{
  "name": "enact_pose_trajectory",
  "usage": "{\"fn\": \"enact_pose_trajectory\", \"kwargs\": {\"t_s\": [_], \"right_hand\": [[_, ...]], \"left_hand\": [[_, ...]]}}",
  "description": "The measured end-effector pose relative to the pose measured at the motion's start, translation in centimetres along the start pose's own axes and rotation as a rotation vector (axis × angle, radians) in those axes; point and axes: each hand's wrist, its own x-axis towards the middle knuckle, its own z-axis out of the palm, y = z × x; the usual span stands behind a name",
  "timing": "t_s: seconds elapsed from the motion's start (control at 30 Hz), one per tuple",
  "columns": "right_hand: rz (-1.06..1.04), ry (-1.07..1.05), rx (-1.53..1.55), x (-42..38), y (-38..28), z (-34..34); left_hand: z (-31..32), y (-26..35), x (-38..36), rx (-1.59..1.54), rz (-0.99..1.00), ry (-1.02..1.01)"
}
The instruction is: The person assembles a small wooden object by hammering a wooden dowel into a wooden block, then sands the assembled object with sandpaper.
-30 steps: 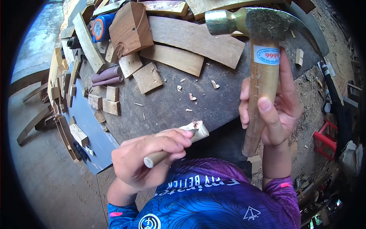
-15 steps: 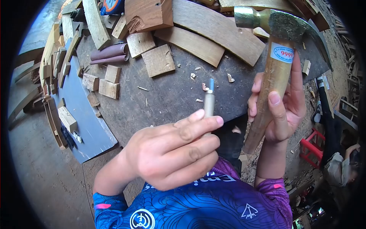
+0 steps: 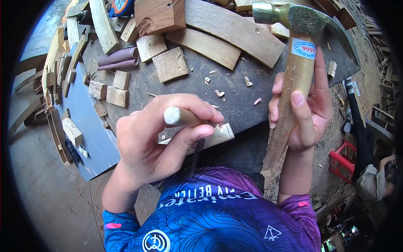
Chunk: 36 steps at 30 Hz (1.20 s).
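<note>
My right hand [image 3: 308,109] is closed round the wooden handle of a claw hammer [image 3: 310,21], its head raised at the upper right. A blue and white sticker marks the handle below the head. In my left hand [image 3: 153,143] is a chisel [image 3: 173,115], gripped by its pale round handle. The handle's butt faces up, and part of a dark flat blade shows below my fingers; the tip is hidden. Beneath this hand lies a pale wood piece [image 3: 223,133] at the table's near edge, mostly covered by my fingers.
Several wood blocks and curved boards [image 3: 235,27] lie across the far side of the dark table [image 3: 138,86]. Rolled sandpaper [image 3: 118,59] and a tape measure [image 3: 121,7] are at the left. Wood chips dot the surface. A red stool [image 3: 344,159] and another person [image 3: 375,178] are at the right.
My left hand has turned the chisel, so its handle butt now faces up and the blade points down. The wood piece has come into view beneath it. The hammer has barely moved.
</note>
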Motion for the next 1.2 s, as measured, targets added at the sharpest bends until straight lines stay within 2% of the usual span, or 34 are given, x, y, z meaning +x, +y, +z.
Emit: {"fn": "enact_pose_trajectory", "kwargs": {"t_s": [0.27,0.33,0.37,0.53,0.63,0.73,0.87,0.97,1.03,1.07,1.13,1.2], "right_hand": [[0.001,0.015,0.041,-0.1,-0.1,0.1],[0.007,0.023,0.040,-0.2,0.0,0.1],[0.016,0.040,0.040,-0.2,-0.3,0.2],[0.147,0.028,0.040,-2.5,-5.2,1.3],[0.238,0.161,-0.162,-4.6,-9.8,2.8],[0.288,0.062,-0.366,-5.8,-13.0,2.1],[0.215,-0.060,-0.550,-6.1,-14.1,1.9],[0.076,-0.088,-0.508,-6.8,-13.0,1.8],[-0.111,-0.157,-0.545,-7.1,-12.7,1.7],[-0.116,-0.161,-0.554,-6.7,-12.9,1.6],[-0.268,-0.407,-0.882,-5.5,-13.3,1.3],[-0.199,-0.416,-0.803,-5.7,-13.7,1.4]], "left_hand": [[1.1,0.4,1.1,-0.024,-0.083,0.009],[1.2,0.8,1.5,0.127,0.003,-0.028],[1.4,0.9,1.4,0.192,-0.017,0.002],[1.6,1.0,0.6,0.239,0.019,0.003],[2.0,1.1,0.2,0.180,0.065,0.022],[2.4,1.7,0.0,0.173,0.088,0.038],[1.5,1.4,0.3,0.138,0.042,-0.045],[0.9,1.3,0.5,0.165,0.039,-0.071],[1.0,1.4,0.4,0.166,0.038,-0.072],[1.3,1.4,0.3,0.157,0.038,-0.065],[1.5,1.2,0.0,0.145,0.043,-0.050],[1.6,0.9,-0.2,0.166,0.056,-0.058]]}}
